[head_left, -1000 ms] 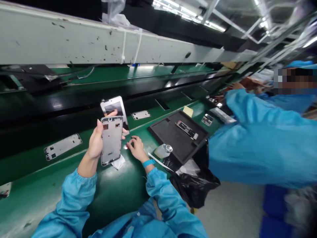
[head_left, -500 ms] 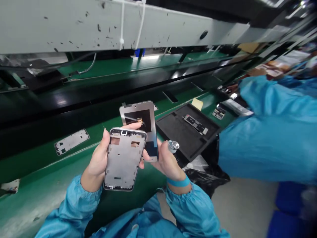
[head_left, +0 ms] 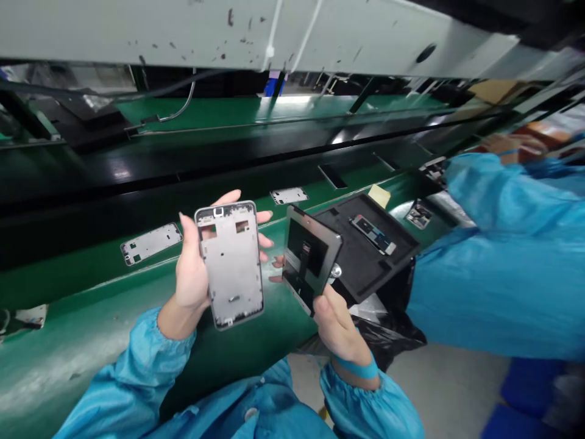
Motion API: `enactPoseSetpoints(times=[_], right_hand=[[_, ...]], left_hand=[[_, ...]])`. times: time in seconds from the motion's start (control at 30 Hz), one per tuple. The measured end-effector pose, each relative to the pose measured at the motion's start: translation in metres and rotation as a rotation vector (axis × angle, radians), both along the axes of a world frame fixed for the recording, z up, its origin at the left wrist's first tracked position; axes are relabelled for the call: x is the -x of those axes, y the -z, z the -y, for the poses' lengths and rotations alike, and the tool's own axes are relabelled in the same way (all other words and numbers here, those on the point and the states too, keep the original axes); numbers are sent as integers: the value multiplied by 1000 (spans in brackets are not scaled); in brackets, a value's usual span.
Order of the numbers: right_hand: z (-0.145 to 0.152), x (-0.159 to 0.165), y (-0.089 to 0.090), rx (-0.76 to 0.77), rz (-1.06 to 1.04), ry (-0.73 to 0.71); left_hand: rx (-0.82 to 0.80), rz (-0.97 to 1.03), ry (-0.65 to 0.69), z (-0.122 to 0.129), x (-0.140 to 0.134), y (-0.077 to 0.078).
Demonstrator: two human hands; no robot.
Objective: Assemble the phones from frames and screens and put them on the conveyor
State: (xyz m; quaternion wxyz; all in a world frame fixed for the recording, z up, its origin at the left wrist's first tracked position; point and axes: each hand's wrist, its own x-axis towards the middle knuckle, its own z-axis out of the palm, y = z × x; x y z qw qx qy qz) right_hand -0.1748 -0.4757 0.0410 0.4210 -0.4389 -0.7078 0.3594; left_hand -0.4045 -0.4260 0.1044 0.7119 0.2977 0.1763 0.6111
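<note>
My left hand is closed round a grey phone frame with cut-outs near its top; the thumb lies along the left edge and fingertips show past the right one. To the right, my right hand grips a phone screen panel by its lower edge. That panel stands tilted, its dark back with a small flex cable facing me. The frame and the panel are apart. A round metal piece shows partly behind the panel, near my right hand; what it belongs to is hidden.
A black tray holding a phone part sits at the right, a yellow paper beside it. More frames lie along the green bench. A co-worker's blue sleeve is at the right, and a black bag hangs below the tray.
The panel has moved right, out from behind the frame, and turned more edge-on. My left fingers have come off the panel. The whole view has shifted slightly.
</note>
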Motion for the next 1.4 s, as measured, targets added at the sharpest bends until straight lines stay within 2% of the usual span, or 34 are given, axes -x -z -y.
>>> enactPoseSetpoints(times=[0.1,0.23,0.63,0.77,0.87,0.97,1.07,1.23,1.4], right_hand=[[-8,-8,-9,-172,128,-152],[-14,-6,-15,-231,167,-180],[-13,-7,-26,-291,310,-176],[-22,4,-21,-276,230,-207],[-30,21,-4,-223,70,-148],[-33,37,16,-134,-133,-44],[-31,46,27,-59,-226,-38],[-29,46,21,46,-158,-73],[-28,47,16,45,-140,-99]], left_hand=[[-29,-11,-175,-16,-7,13],[-70,-10,-302,-26,-7,24],[-212,-49,-319,-26,11,20],[-268,-138,-231,-26,14,23],[-349,-280,-150,-30,18,27],[-398,-388,-165,-38,22,32],[-464,-455,-221,-45,24,36],[-586,-549,-303,-49,25,40],[-629,-579,-282,-50,30,41]])
